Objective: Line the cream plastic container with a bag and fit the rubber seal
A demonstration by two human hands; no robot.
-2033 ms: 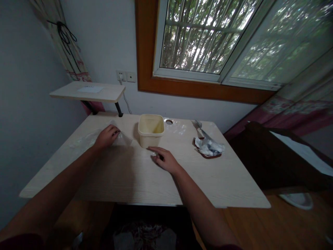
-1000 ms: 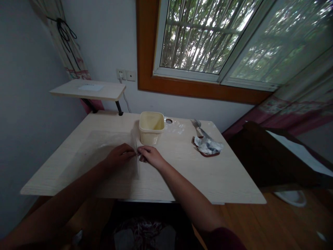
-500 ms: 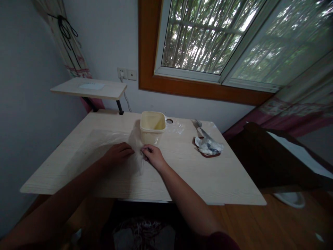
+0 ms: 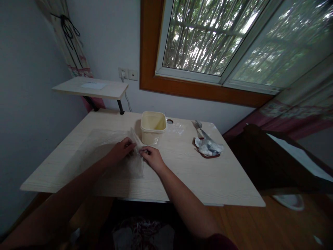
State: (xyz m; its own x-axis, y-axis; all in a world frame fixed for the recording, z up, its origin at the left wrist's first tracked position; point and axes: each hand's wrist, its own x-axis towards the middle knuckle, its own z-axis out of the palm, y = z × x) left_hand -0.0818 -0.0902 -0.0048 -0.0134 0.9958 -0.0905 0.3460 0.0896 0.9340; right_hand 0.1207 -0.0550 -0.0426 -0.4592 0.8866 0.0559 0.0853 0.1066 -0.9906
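A thin clear plastic sheet (image 4: 104,149) lies across the left half of the pale wooden table (image 4: 182,173). My left hand (image 4: 121,150) and my right hand (image 4: 153,158) meet near the table's middle, each with fingers pinched on the sheet's right edge, which is lifted into a small peak between them. A cream plastic tub (image 4: 153,127) stands upright and open just behind my hands, apart from them.
A dark red dish with crumpled wrappers (image 4: 208,147) sits at the right, with a metal utensil (image 4: 199,127) behind it. A small raised shelf (image 4: 91,87) stands at the back left. A dark wooden bed frame (image 4: 273,156) borders the table's right side.
My hands came together from either side of the tub and pinched the plastic sheet's edge. The edge now stands lifted slightly higher, nearer the tub.
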